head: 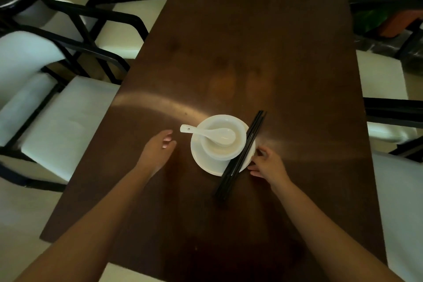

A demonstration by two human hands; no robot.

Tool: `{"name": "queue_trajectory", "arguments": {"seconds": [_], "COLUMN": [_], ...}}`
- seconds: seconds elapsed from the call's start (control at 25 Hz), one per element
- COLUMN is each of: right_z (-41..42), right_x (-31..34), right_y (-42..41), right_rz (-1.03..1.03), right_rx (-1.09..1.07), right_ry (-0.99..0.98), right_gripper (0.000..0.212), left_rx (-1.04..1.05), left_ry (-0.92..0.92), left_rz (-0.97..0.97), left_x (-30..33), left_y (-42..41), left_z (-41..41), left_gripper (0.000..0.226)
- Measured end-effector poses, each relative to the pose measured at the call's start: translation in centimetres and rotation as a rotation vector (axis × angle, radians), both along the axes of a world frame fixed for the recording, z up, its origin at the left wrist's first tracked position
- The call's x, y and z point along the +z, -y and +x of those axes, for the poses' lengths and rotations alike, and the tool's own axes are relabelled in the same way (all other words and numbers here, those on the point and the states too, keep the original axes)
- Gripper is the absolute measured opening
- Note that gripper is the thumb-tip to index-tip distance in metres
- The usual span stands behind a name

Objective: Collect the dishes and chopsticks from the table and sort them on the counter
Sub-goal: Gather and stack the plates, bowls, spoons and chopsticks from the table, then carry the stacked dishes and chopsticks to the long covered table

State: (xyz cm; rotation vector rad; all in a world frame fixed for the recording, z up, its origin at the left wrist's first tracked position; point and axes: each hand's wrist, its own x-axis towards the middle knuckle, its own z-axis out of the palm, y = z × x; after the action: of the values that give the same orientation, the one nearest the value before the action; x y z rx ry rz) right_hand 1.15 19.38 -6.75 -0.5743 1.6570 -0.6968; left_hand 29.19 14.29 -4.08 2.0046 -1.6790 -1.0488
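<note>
No readable text, label, brand, number or sign anywhere in view

Head-worn wide-angle view, steeply down and forward over the table (229, 52), fairly close.
</note>
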Motion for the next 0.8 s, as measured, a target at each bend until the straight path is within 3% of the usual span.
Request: {"name": "queue_trajectory", "arguments": {"seconds": [0.12, 0.28, 0.36, 0.52, 0.8], "right_z": [0.5, 1.6, 1.9, 2.2, 2.0], "right_x": [-0.3, -0.7, -0.8, -0.6, -0.1], "right_y": [0.0, 0.0, 0.0, -0.3, -1.3], "right_rz": [-0.036, -0.011, -0.015, -0.042, -0.015], "right_rx": [0.028, -0.032, -0.098, -0.212, -0.305], "right_ry": [-0.127, -0.102, -0.04, 0.069, 0.118], "right_gripper": [0.052, 0.04, 0.037, 0.033, 0.037], "left_rx": [-0.19, -0.052, -0.086, -0.061, -0.041], "left_ry": [-0.017, -0.335, -0.419, -0.511, -0.504], "left_rz": [0.048, 0.396, 0.46, 0.485, 0.484], "left_x": [-1.0, -1.4, -1.6, -2.1, -2.0], "left_y": [2.7, 5.1, 5.7, 5.8, 5.5], "left_z": [-1.8, -3.4, -3.2, -2.7, -3.7], "left_gripper": [0.028, 0.023, 0.02, 0.023, 0.021]}}
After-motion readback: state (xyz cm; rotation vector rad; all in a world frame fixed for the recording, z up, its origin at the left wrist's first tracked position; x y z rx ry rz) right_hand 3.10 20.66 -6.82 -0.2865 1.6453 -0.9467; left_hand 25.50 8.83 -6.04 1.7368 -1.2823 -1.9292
